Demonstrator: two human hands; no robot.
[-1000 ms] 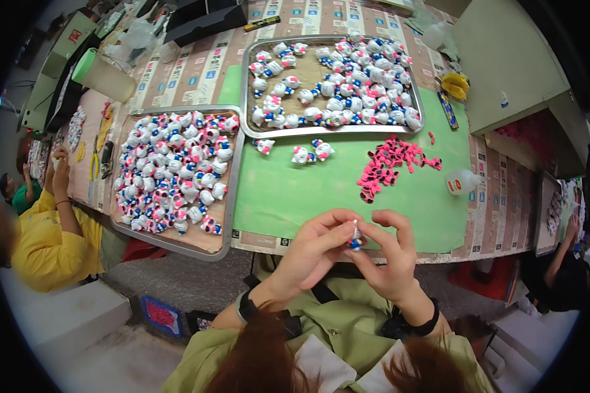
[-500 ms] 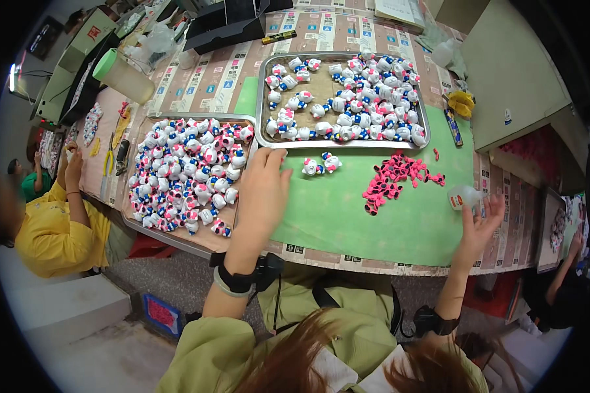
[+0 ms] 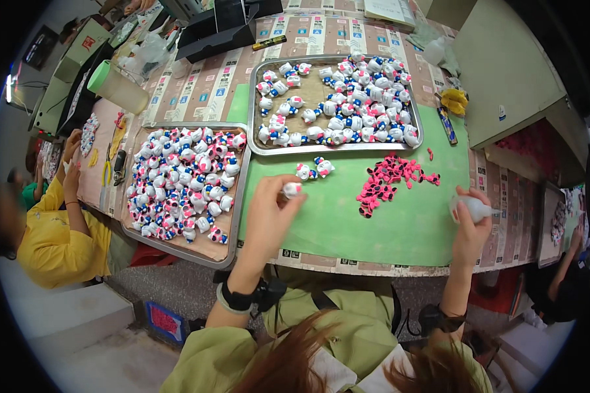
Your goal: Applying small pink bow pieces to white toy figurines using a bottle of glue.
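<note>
Between the thumb and fingers of my left hand (image 3: 272, 213) is a small white cat figurine (image 3: 292, 190), held just above the green mat (image 3: 321, 229). My right hand (image 3: 473, 226) grips a small translucent squeeze bottle (image 3: 464, 207), its thin nozzle pointing right. Two more figurines (image 3: 323, 167) in white, blue and pink lie on the mat beyond my left hand. A pile of small pink and black pieces (image 3: 380, 185) is spread between my two hands. Behind it stands a metal tray (image 3: 334, 149) partly filled with figurines.
A second metal tray (image 3: 236, 226), packed with figurines, sits at my left. Yellow pliers (image 3: 106, 171) and a green-lidded container (image 3: 119, 87) are further left, near a person in a yellow top (image 3: 56, 229). A grey cabinet (image 3: 514, 78) stands at the right.
My left hand has left the trays' edges and moved nearer, with a figurine now in its fingers. My right hand has closed around the squeeze bottle and lifted it.
</note>
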